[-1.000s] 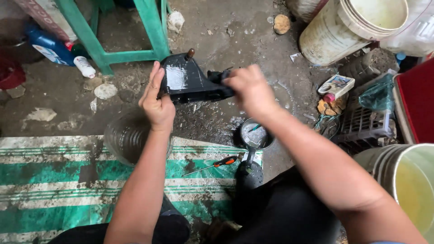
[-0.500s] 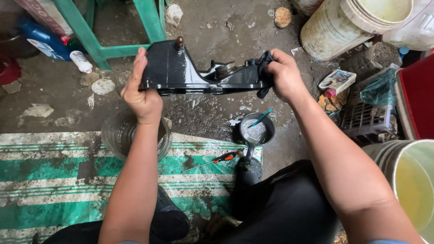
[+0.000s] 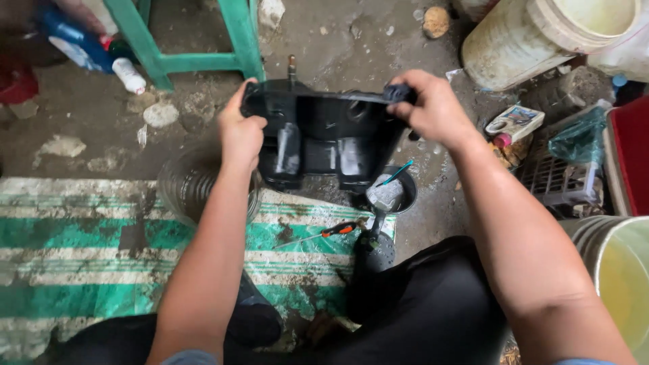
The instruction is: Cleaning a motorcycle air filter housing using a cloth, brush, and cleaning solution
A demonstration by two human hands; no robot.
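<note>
- Hands have turned the big black plastic part with hollow pockets. Half a second ago its flat outer side faced up; now the open inside faces the person, so the pockets can be looked into.
- Part is up in the air, over the dirty grey floor, just above a small black bowl of grey paste.
- Left hand is wrapped tight on the left edge.
- Right hand is closed on the top right corner, and maybe pinches a dark rag there too; it is hard to see.
- Below lie a green and white striped mat and 1 small red and black screwdriver.
</note>
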